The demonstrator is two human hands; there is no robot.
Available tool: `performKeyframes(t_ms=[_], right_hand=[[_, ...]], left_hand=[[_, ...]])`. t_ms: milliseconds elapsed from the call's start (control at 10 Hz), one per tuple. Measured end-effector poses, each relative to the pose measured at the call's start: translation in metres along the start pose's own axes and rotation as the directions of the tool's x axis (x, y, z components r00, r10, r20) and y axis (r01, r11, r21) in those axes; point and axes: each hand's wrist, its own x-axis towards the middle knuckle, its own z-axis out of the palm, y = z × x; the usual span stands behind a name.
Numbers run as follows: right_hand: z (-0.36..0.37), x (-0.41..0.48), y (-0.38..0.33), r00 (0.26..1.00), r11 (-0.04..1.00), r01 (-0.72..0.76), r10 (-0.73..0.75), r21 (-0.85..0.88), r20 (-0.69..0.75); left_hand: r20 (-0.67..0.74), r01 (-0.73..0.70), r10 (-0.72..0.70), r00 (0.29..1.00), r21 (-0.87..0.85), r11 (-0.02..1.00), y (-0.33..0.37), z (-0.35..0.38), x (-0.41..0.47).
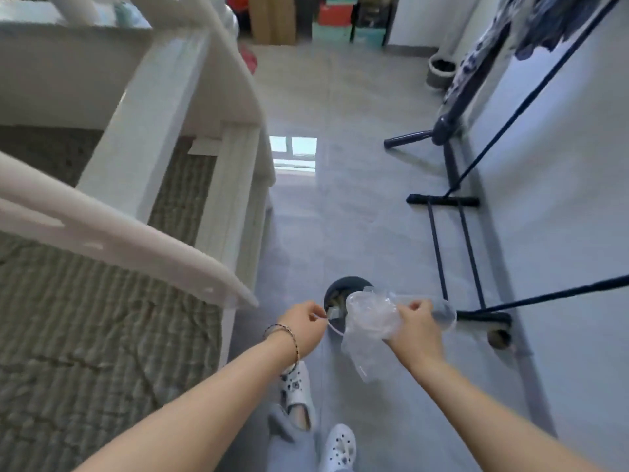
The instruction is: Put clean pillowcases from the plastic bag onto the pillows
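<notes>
Plastic bag [371, 318], seemingly empty, is gripped by the right hand [417, 327] above the bin [335, 290]; the left hand [303, 321] pinches a strip [324, 320]. Next, likely: drop both.

The white wooden bed frame [218, 206] fills the left, with the grey quilted mattress [85, 335] inside it. Right of its near post, the round dark waste bin [335, 290] stands on the grey tiled floor [357, 216]. The crumpled clear plastic bag [371, 320] hangs over the bin in the right hand [417, 327]. To the bag's left, the left hand [303, 325] pinches a thin pale strip [329, 324]. The dark metal clothes rack [452, 165] stands along the right wall. White perforated clogs [340, 444] are nearest.
</notes>
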Motion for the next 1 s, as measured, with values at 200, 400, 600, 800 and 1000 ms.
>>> performKeyframes(t_ms=[200, 400, 600, 800, 1000], right_hand=[[0.034, 0.115, 0.044, 0.991, 0.994, -0.08, 0.07, 0.08, 0.114], [0.131, 0.242, 0.073, 0.955, 0.847, -0.282, 0.202, 0.451, 0.218], [0.254, 0.339, 0.158, 0.92, 0.919, -0.366, 0.381, -0.143, 0.093], [0.345, 0.387, 0.185, 0.804, 0.854, -0.418, 0.506, -0.309, 0.312], [0.32, 0.399, 0.185, 0.57, 0.835, -0.536, 0.464, -0.121, 0.678]], left_hand=[[0.06, 0.032, -0.049, 0.997, 0.261, 0.965, 0.031, 0.04, 0.131], [-0.061, 0.078, -0.063, 0.996, 0.288, 0.954, 0.003, 0.08, 0.282], [-0.02, -0.002, 0.01, 1.0, 0.364, 0.932, -0.063, 0.139, 0.408], [0.019, 0.028, -0.04, 0.999, 0.435, 0.9, -0.128, 0.171, 0.475], [0.07, 0.093, -0.147, 0.987, 0.499, 0.861, -0.124, 0.165, 0.477]])
